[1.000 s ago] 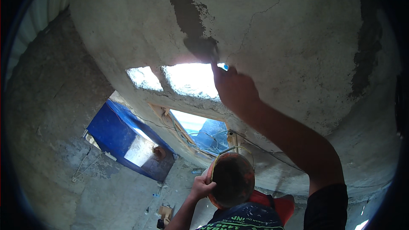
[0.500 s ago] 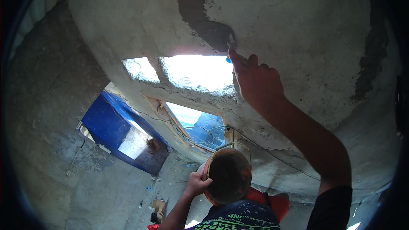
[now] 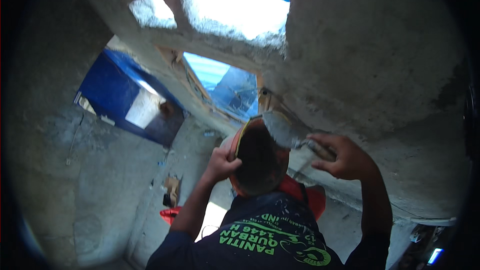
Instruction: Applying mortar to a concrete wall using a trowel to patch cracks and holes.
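Observation:
An orange bucket (image 3: 259,175) with a dark inside is tilted with its mouth towards me, close in front of my dark printed shirt. My left hand (image 3: 220,164) is closed on its left rim, thumb over the edge. In my right hand (image 3: 346,157) is a trowel (image 3: 281,129), gripped by its handle. Its grey, smeared blade overlaps the upper right rim of the bucket; whether it touches the rim I cannot tell. The bucket's contents are too dark to make out.
Ahead stands a grey plastered wall (image 3: 345,70) with bright openings (image 3: 235,10) and a wood-framed window (image 3: 225,85). To the left is a blue doorway (image 3: 112,87). A brown piece of cardboard (image 3: 172,190) and a red item (image 3: 170,215) lie low on the left.
My right hand has brought the trowel down from the dark plaster strip on the wall to the bucket's rim. The view has tipped downward. My left hand still holds the bucket.

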A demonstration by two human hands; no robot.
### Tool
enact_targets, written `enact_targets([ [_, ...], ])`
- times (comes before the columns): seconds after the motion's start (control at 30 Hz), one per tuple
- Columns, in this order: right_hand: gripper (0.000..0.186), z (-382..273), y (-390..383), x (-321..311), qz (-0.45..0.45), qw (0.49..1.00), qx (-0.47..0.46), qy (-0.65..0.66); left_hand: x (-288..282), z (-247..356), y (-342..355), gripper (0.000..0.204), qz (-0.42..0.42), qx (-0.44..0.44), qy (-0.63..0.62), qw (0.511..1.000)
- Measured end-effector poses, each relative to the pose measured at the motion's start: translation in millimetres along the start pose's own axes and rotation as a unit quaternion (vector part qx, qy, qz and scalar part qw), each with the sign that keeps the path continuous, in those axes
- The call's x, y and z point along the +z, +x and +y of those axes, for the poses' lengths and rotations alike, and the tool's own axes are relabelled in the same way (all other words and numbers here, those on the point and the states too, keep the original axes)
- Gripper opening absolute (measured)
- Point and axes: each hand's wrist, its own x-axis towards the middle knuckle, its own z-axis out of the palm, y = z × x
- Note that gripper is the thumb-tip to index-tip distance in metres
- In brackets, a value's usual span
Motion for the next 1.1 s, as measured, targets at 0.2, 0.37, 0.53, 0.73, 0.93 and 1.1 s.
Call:
enact_targets([
  [0.2, 0.049, 87.1, 1.8, 94.1, -0.151, 0.978, 0.114, 0.084, -2.5, 9.4, 6.8, 0.040, -0.038, -0.037, -0.047, 0.998],
  [0.37, 0.042, 106.2, 39.3, 132.1, -0.176, 0.969, 0.174, -0.004, -4.6, 16.5, 9.0, 0.039, -0.073, -0.052, -0.072, 0.993],
  [0.53, 0.037, 112.9, 55.8, 145.8, -0.199, 0.972, 0.116, -0.036, -4.2, 14.7, 6.2, 0.036, -0.067, -0.055, -0.025, 0.996],
  [0.73, 0.032, 77.1, 63.2, 127.5, -0.213, 0.963, 0.138, -0.093, -4.9, 22.4, 6.0, 0.034, -0.062, -0.053, -0.024, 0.996],
  [0.93, 0.023, 102.5, 78.8, 148.1, -0.262, 0.963, 0.065, -0.028, -3.4, 23.3, 7.9, 0.034, -0.062, -0.041, -0.018, 0.997],
  [1.1, 0.023, 88.7, 94.9, 141.7, -0.331, 0.938, 0.097, -0.042, 1.2, 20.4, 7.9, 0.037, -0.067, -0.016, -0.024, 0.997],
])
